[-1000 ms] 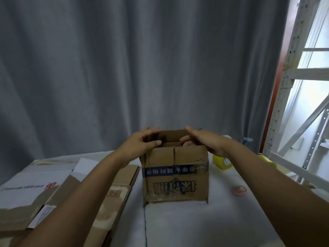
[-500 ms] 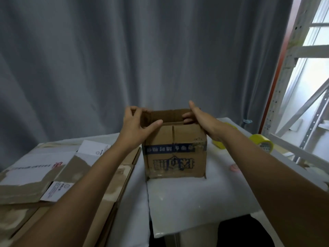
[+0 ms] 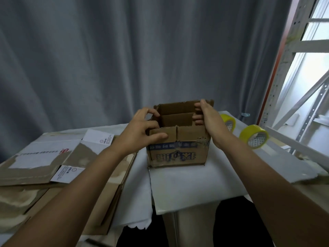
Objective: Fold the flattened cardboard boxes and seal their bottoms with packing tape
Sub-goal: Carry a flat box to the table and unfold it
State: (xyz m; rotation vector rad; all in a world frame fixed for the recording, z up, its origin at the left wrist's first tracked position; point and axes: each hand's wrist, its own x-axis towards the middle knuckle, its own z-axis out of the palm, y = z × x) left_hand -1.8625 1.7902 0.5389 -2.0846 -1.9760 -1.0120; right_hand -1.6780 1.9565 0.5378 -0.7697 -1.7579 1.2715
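Box sits upright mid-counter, flaps open on top. Left hand grips its near-left corner, thumb on the front; right hand holds the right flap, fingers curled inside. Two tape rolls lie right, flat boxes left.

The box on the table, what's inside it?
The box stands open on top. Only brown cardboard flaps and the right hand's fingers show inside. Its near wall hides the bottom.
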